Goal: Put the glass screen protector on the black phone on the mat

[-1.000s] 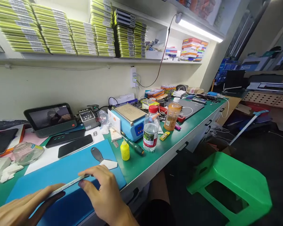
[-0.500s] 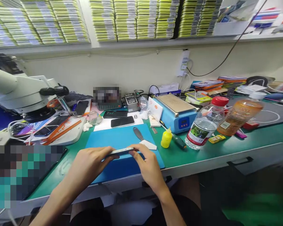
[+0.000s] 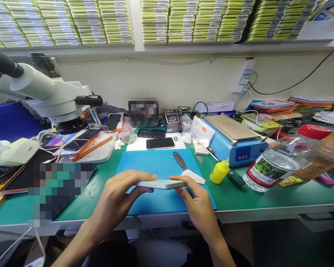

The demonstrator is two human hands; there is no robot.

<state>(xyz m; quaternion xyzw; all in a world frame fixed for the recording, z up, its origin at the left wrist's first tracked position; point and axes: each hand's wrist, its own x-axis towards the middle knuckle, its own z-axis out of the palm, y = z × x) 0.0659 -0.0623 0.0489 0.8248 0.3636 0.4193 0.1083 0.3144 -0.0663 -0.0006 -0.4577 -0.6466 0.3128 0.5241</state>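
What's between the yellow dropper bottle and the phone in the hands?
In the head view, a scraper, dark handle and white blade, lies on the blue mat between the yellow bottle and the held phone.

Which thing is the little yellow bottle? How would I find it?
Start at the blue mat in the middle of the green bench, then look just past its right edge. The little yellow bottle stands there, in front of the blue machine. It is much shorter than the clear water bottle to its right, and it is solid yellow with a pointed tip.
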